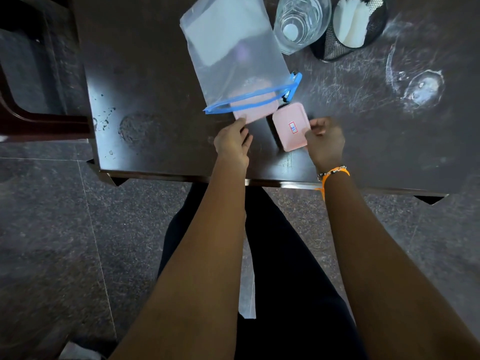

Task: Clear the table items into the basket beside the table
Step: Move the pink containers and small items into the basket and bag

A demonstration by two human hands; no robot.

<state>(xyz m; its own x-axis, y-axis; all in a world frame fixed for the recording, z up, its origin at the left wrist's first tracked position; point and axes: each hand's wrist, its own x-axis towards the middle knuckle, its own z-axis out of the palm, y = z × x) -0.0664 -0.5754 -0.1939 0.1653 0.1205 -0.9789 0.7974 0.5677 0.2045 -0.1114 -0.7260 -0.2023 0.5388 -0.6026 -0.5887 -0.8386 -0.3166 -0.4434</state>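
A clear zip bag (233, 48) with a blue zipper strip lies on the dark table (155, 100). A pink flat item (249, 110) sticks partly out of the bag's mouth. My left hand (232, 144) touches its near corner with the fingertips. A second pink square lid or box (291, 127) with a small red-bordered sticker lies just right of it. My right hand (324, 142) grips that piece by its right edge. The basket is not visible.
A stack of clear glasses (298, 22) and a black mesh holder (350, 29) with white items stand at the back. Scratches and a wet ring mark the table to the right. A dark chair (33, 100) stands left of the table, over a stone floor.
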